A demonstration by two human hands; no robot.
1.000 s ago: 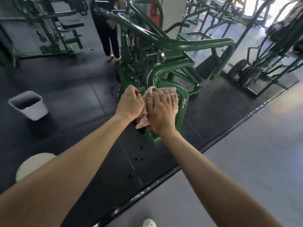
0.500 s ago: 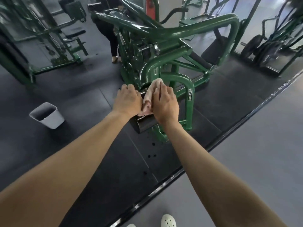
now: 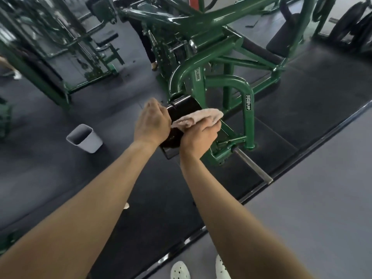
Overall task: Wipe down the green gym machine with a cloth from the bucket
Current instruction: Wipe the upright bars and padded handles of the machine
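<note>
Cloth [image 3: 198, 117] bunched in right hand [image 3: 199, 135] grip, fingers curled round it, left hand [image 3: 152, 121] curled alongside, hold unclear

The gym machine frame [image 3: 248, 117] is showing glossy green, its roller pad [image 3: 185, 105] black, the cloth [image 3: 199, 116] pale beige, the bucket [image 3: 86, 138] white, and the clogs [image 3: 180, 270] white with dark holes.

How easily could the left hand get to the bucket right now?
Probably yes, with a stoop: the bucket stands on open floor left of the left hand, nothing between them.
</note>
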